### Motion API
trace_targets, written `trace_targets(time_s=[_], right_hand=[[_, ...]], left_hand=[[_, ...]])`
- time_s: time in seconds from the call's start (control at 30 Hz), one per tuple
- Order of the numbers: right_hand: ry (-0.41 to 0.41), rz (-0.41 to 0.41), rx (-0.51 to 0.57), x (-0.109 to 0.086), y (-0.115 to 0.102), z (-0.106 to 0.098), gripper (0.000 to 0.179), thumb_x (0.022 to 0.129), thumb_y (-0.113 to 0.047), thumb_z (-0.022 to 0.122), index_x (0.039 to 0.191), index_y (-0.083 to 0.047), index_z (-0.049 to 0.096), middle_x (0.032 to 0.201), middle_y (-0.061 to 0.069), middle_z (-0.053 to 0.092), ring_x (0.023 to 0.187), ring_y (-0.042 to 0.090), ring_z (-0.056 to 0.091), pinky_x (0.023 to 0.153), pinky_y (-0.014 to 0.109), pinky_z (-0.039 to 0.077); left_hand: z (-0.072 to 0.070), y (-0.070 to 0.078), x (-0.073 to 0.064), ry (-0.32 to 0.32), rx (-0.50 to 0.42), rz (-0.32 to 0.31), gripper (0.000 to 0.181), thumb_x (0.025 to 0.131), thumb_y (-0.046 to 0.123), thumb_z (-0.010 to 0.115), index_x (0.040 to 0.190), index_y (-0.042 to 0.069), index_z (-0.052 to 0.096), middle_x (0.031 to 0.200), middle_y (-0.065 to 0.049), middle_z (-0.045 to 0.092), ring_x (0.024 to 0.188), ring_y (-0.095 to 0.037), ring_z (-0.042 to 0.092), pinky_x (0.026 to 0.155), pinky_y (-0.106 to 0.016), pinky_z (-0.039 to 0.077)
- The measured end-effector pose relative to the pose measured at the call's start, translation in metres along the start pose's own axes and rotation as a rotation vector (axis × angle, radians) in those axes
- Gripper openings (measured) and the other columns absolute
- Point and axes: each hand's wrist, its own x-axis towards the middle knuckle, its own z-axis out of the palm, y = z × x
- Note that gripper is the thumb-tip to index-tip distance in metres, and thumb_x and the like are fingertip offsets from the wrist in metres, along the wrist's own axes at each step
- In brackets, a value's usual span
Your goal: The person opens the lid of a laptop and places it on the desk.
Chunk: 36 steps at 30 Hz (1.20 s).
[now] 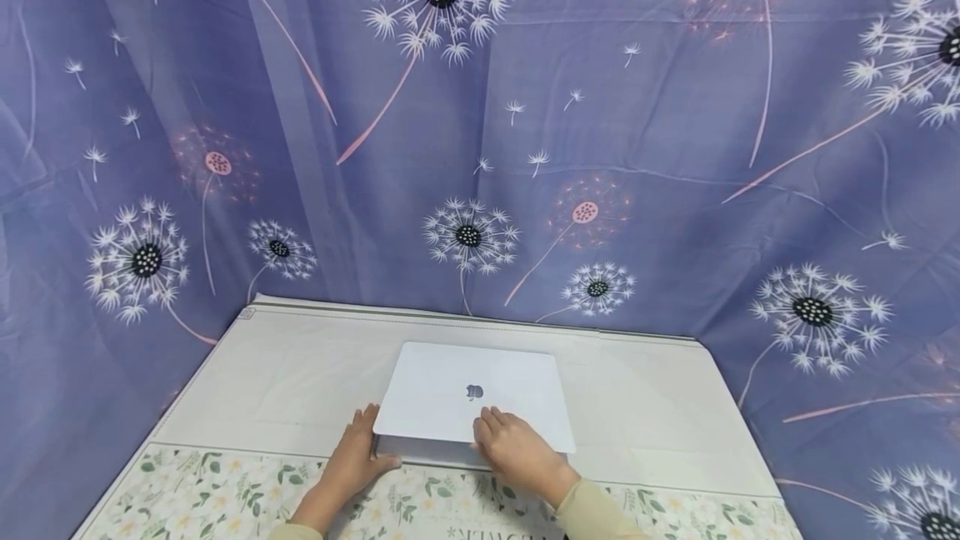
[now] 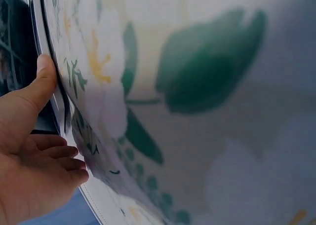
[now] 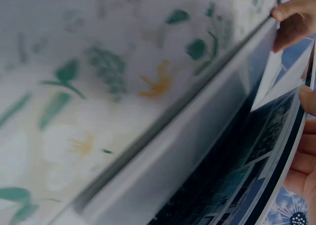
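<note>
Pale sleeves [image 1: 600, 515], cut off low down, lead to the hands. Between these, on the counter [image 1: 315, 365], lies the laptop [image 1: 420, 394], lid [image 1: 513, 382] slightly raised; the right hand [image 1: 517, 452] pinches its front edge. At the near left corner, the left hand [image 1: 354, 457] rests, thumb and fingers apart. What the screen [image 3: 269, 153] shows is unclear.

laptop [image 1: 450, 394] – mid-table [image 1: 300, 390], lengthwise side to side | left hand [image 1: 358, 455]: at laptop's left near corner | right hand [image 1: 516, 450]: at its near edge, right of middle | flower strip [image 1: 225, 486]: before laptop, across table | curtain [image 1: 480, 132] – behind table, also along left and right
</note>
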Motion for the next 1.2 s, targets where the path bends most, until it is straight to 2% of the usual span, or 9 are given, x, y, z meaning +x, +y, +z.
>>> trace_targets(time_s=[0.17, 0.33, 0.5, 0.67, 0.9, 1.0, 1.2], right_hand=[[0.059, -0.037, 0.041, 0.009, 0.006, -0.009, 0.016, 0.093, -0.021, 0.063, 0.089, -0.006, 0.058, 0.089, 0.008, 0.067, 0.087, 0.022, 0.07, 0.081, 0.03, 0.058], [0.014, -0.03, 0.084, 0.013, 0.006, -0.015, 0.015, 0.094, -0.02, 0.062, 0.085, -0.009, 0.056, 0.079, 0.001, 0.062, 0.075, 0.014, 0.065, 0.072, 0.025, 0.058], [0.005, -0.033, 0.125, 0.017, 0.01, -0.02, 0.017, 0.093, -0.019, 0.062, 0.082, -0.011, 0.053, 0.069, -0.006, 0.051, 0.061, 0.006, 0.051, 0.056, 0.02, 0.05], [-0.042, -0.007, 0.184, 0.026, 0.021, -0.032, 0.014, 0.093, -0.016, 0.062, 0.084, -0.01, 0.054, 0.07, -0.004, 0.054, 0.062, 0.007, 0.055, 0.059, 0.022, 0.052], [-0.149, 0.06, 0.34, 0.038, 0.038, -0.053, 0.017, 0.096, -0.014, 0.059, 0.082, -0.011, 0.051, 0.064, -0.008, 0.04, 0.054, 0.002, 0.036, 0.05, 0.016, 0.04], [-0.174, 0.096, 0.397, 0.043, 0.045, -0.06, 0.017, 0.097, -0.013, 0.058, 0.082, -0.011, 0.051, 0.063, -0.009, 0.037, 0.053, 0.001, 0.033, 0.049, 0.015, 0.038], [-0.209, 0.143, 0.434, 0.055, 0.059, -0.07, 0.009, 0.097, -0.011, 0.057, 0.091, -0.005, 0.06, 0.064, -0.007, 0.049, 0.051, 0.001, 0.039, 0.056, 0.017, 0.048]], left_hand=[[-0.003, 0.008, -0.004, -0.026, -0.014, 0.002, 0.098, 0.068, 0.041, 0.075, 0.148, 0.002, 0.033, 0.152, -0.024, 0.029, 0.14, -0.045, 0.021, 0.114, -0.057, 0.017], [-0.007, 0.018, -0.01, -0.068, -0.006, -0.037, 0.094, 0.07, 0.033, 0.076, 0.146, -0.002, 0.034, 0.151, -0.024, 0.03, 0.138, -0.044, 0.029, 0.112, -0.057, 0.023], [-0.006, 0.02, -0.012, -0.07, 0.014, -0.045, 0.094, 0.068, 0.03, 0.079, 0.143, -0.008, 0.036, 0.15, -0.025, 0.032, 0.136, -0.045, 0.031, 0.111, -0.058, 0.025], [-0.003, 0.02, -0.007, -0.044, 0.06, -0.018, 0.093, 0.068, 0.03, 0.079, 0.141, -0.01, 0.037, 0.147, -0.027, 0.035, 0.136, -0.045, 0.031, 0.11, -0.059, 0.026], [-0.003, 0.023, -0.003, -0.038, 0.099, -0.003, 0.092, 0.068, 0.029, 0.08, 0.141, -0.01, 0.038, 0.146, -0.03, 0.035, 0.133, -0.047, 0.034, 0.107, -0.06, 0.031], [-0.004, 0.026, -0.002, -0.04, 0.102, 0.0, 0.093, 0.068, 0.029, 0.08, 0.141, -0.01, 0.038, 0.146, -0.03, 0.035, 0.133, -0.048, 0.035, 0.106, -0.061, 0.032], [-0.007, 0.03, 0.0, -0.029, 0.093, 0.013, 0.094, 0.066, 0.029, 0.081, 0.14, -0.011, 0.038, 0.145, -0.032, 0.036, 0.132, -0.049, 0.036, 0.106, -0.061, 0.033]])
